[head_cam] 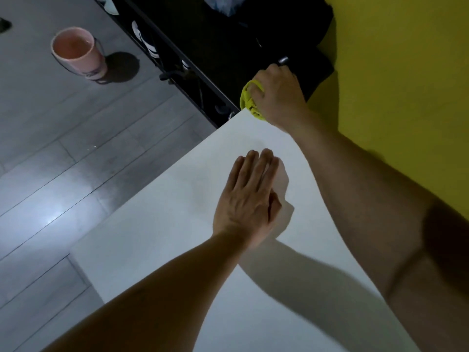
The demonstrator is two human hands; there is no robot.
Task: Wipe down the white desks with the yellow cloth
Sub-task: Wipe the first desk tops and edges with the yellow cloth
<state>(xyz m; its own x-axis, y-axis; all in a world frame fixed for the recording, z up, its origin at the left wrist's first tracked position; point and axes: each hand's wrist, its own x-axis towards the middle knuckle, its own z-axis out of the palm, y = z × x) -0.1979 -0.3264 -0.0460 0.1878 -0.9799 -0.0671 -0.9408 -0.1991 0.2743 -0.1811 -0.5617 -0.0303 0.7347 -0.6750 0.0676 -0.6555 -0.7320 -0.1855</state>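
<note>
A white desk [177, 237] fills the lower middle of the head view, its far corner near the top centre. My right hand [278, 96] reaches to that far corner and grips a bunched yellow cloth [247, 101], which lies at the desk's far edge; most of the cloth is hidden under the hand. My left hand [250, 196] lies flat on the desk top, fingers straight and together, palm down, holding nothing.
A yellow wall [406, 72] runs along the desk's right side. A black shoe rack [203, 59] with shoes stands beyond the far corner. A pink bucket [78, 53] sits on the grey tiled floor [63, 148] at upper left.
</note>
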